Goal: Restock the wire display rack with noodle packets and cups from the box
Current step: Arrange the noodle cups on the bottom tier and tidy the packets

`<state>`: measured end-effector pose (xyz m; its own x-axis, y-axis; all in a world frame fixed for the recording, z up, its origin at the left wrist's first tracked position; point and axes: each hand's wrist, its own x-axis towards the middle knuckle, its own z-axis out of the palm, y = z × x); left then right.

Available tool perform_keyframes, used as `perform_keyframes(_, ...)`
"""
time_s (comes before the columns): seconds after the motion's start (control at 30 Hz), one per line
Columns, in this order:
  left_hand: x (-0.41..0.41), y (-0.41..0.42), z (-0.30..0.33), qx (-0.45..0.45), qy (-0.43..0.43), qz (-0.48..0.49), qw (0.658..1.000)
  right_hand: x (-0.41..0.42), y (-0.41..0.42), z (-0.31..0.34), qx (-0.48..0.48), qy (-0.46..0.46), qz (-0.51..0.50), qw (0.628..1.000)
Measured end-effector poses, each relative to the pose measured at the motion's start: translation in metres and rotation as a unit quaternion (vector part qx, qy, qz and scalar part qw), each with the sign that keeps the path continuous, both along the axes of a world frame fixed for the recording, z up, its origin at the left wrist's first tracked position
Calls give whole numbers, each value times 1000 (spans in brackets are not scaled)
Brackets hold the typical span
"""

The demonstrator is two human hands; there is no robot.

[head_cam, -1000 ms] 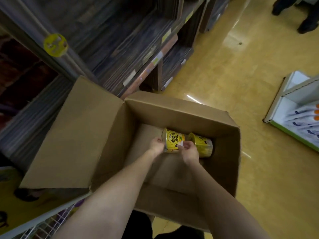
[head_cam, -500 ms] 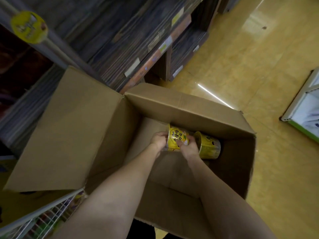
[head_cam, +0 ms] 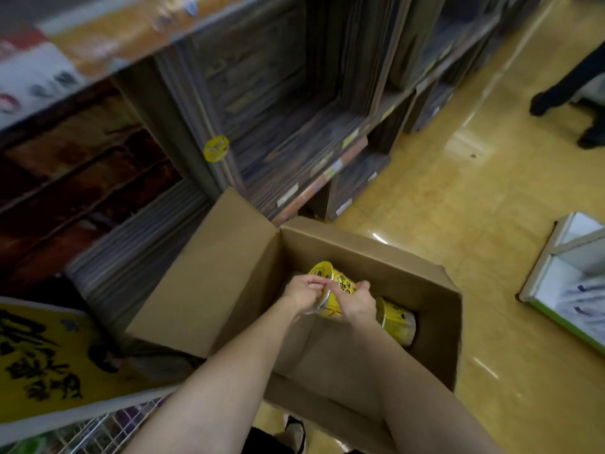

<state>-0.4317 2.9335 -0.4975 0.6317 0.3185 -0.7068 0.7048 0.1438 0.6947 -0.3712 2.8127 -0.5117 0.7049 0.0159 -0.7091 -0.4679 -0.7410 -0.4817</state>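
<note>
Yellow noodle cup point(head_cam: 340, 290) is held inside the cardboard box point(head_cam: 360, 253), near the box's far wall, tilted on its side. It is gripped from both sides: left hand point(head_cam: 302, 290) with fingers curled at the cup's lid end, right hand point(head_cam: 358, 303) with fingers curled over its body. Something clear (looks like shrink wrap) is seen under the left hand; it cannot be told whether the wrap is being pinched or only the cup.

A 2nd cup point(head_cam: 396, 319) is lying on its side deeper in the box, just beside the held cup and against the box's right-hand wall.

Risks, as judged from here:
- If only loose wrap is pinched, the cup could be dropped back into the box on the lift.
- The cup could be knocked against the box's far wall or open flap point(head_cam: 209, 276) on the way out.
- The lid could be dented by a tight squeeze.

Hard to make out:
- Wire rack point(head_cam: 98, 430) is cut off at the frame edge, left of the box; free slots are not visible.
- Box floor under the forearms is hidden, so remaining stock cannot be counted (only 2 cups seen).
- Shelves beyond the box are blurred.
</note>
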Motion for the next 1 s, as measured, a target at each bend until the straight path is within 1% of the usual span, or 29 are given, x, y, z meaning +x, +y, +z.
perform_keyframes(0.1,-18,2,23,3,-20,-12,1000,-7,2,27,-12,-28,29,999)
perform_keyframes(0.2,-30,1,44,20,-31,10,999,-15,-4,48,14,-34,31,999)
perform_keyframes(0.3,-44,0,57,61,-24,81,995,-26,-17,64,61,-23,36,997)
perform_keyframes(0.4,-71,-2,60,105,-9,154,982,-42,-29,77,98,-29,46,994)
perform_keyframes(0.5,-101,-7,61,126,5,194,973,-65,-37,95,135,-25,43,990)
perform_keyframes(0.67,-163,-23,86,124,-25,274,953,-105,-33,105,214,-1,70,974)
perform_keyframes(0.77,-205,-25,101,69,-70,341,935,-139,-22,114,265,17,81,961)
perform_keyframes(0.83,-241,-20,108,49,-105,384,916,-169,-10,121,273,24,101,956)
perform_keyframes(1.0,-322,-9,103,49,-122,450,883,-240,14,126,276,42,132,951)
